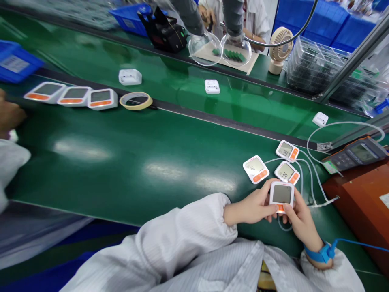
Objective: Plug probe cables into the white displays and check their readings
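1. Both hands hold one small white monitor unit (282, 196) with a grey blank screen and an orange strip at its lower edge; it sits over the near edge of the green desk (136, 162).
2. The left hand (253, 207) has its fingers wrapped on the unit's left side; the right hand (299, 219) has its fingers clasped on the right side and lower edge, thumb near the orange strip.
3. Just beyond the held unit lie three more of the same kind, close together: one with a tilted screen (256, 168), one reading 39 (287, 172), and one farther back (287, 151) whose digits are too small to read surely.
4. Thin pale tubes (313, 174) loop to the right of the held unit; where each ends is hard to make out.
5. Far to the left of the held unit, three like units (71, 95) stand in a row, with a flat ring of yellowish tape (135, 100) beside them.
6. Three small white square blocks (212, 86) lie beyond, well apart from one another.
7. To the right of the held unit sits a grey meter (355, 154) on an orange-brown box (361, 202), cut off by the frame.
8. A blue wrist strap (320, 253) with a blue cord circles the right wrist; both sleeves are white, finely striped cloth.
9. Another person's hand (9, 115) is at the far left, partly cut off.
10. Far behind the held unit stands a small cream fan (280, 46).
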Available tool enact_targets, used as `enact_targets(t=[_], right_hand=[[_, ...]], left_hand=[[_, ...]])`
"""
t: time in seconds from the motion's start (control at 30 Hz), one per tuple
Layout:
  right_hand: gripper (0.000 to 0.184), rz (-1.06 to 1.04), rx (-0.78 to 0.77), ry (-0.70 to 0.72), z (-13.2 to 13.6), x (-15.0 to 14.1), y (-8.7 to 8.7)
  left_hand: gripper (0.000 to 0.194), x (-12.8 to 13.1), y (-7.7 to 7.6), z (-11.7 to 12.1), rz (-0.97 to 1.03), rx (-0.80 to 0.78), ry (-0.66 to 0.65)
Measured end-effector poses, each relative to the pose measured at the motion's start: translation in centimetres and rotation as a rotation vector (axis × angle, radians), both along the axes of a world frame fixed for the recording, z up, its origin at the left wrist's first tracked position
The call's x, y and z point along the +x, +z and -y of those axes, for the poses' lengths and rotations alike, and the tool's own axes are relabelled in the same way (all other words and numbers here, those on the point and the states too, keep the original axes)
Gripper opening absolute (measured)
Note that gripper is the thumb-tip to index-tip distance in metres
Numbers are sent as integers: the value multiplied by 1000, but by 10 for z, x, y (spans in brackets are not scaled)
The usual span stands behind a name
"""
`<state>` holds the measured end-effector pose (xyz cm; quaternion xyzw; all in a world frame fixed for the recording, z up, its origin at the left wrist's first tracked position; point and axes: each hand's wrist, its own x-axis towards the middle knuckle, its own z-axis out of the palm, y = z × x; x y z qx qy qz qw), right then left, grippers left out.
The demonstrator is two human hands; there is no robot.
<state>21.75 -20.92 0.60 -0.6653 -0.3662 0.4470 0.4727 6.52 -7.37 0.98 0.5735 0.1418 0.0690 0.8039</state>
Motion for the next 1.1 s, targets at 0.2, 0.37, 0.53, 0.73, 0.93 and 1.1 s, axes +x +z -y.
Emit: enact_targets(t=[0.2,0.37,0.53,0.73,0.93,1.1], right_hand=[[68,-9,4,0,0,-1,1],[69,-19,-1,2,1,0,0],[69,-10,0,0,2,1,-3],[66,14,30,-1,4,1,-6],[61,39,90,23,7,1,-4],[53,245,92,84,5,-1,-1]], left_hand=[[64,0,1,-1,-9,3,-2],[64,0,2,-1,-24,-1,-5],[65,0,-1,0,8,19,6],[67,-3,2,2,26,181,46],[43,-10,7,-7,108,658,251],[25,-17,11,-24,262,934,529]])
